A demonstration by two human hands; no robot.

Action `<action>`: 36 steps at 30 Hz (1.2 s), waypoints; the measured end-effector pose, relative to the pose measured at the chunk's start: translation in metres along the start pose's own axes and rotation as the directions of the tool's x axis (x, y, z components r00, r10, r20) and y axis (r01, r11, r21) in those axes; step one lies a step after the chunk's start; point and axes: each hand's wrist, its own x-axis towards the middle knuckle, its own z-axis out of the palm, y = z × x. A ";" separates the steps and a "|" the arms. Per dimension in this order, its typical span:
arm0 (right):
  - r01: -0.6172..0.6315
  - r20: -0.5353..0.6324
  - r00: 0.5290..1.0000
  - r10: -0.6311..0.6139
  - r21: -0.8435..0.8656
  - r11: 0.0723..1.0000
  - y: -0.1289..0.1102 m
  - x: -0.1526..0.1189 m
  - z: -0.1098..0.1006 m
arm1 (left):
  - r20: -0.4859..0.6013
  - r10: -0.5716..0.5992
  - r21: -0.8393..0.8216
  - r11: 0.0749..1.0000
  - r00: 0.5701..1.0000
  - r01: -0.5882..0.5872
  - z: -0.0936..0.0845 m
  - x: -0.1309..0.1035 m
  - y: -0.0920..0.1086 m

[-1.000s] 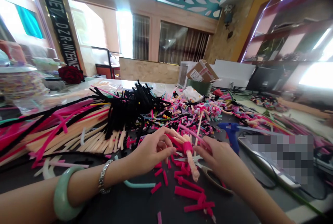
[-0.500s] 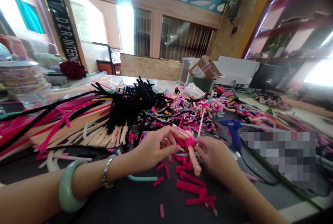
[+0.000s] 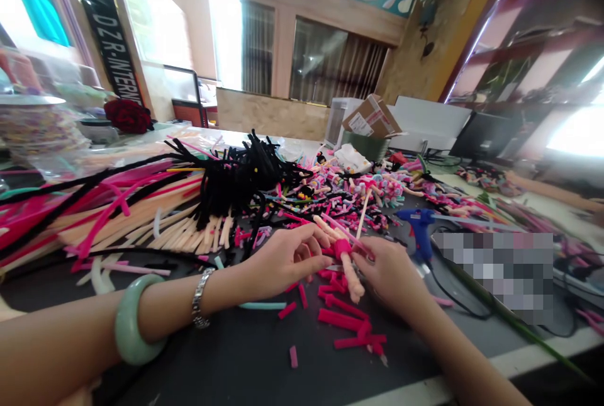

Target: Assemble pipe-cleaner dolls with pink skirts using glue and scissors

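pinching the pink stem [image 3: 338,228] in my right hand [image 3: 389,270], i was handling it against the peach figure [image 3: 352,277], between my hands. my left hand [image 3: 283,261] curled narrow; i couldn't tell its grip. any shift seemed to call for gentleness.

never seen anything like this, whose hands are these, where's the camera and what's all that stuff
There's no robot: these are a person's bare hands, seen by one camera worn on their head, looking forward and down. The right hand pinches a thin pink strip beside a small peach figure with a bright pink band. The left hand is curled at the figure's other side; its exact grip is unclear. On the dark table lie cut pink pieces, a black fuzzy bundle and a blue glue gun.
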 end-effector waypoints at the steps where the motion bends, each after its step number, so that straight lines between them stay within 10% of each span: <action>1: 0.002 -0.016 1.000 -0.002 -0.003 1.000 0.001 0.000 0.001 | -0.001 0.002 -0.002 1.000 1.000 -0.002 0.000 0.000 0.000; 16: 0.192 0.041 0.981 -0.192 -0.011 0.981 0.002 0.004 0.001 | 0.052 -0.022 0.010 1.000 0.998 0.022 0.000 0.000 -0.008; 36: 0.020 -0.224 0.974 0.021 0.179 0.984 0.015 0.004 0.004 | 0.049 -0.059 0.054 0.997 0.997 0.056 -0.001 0.001 -0.010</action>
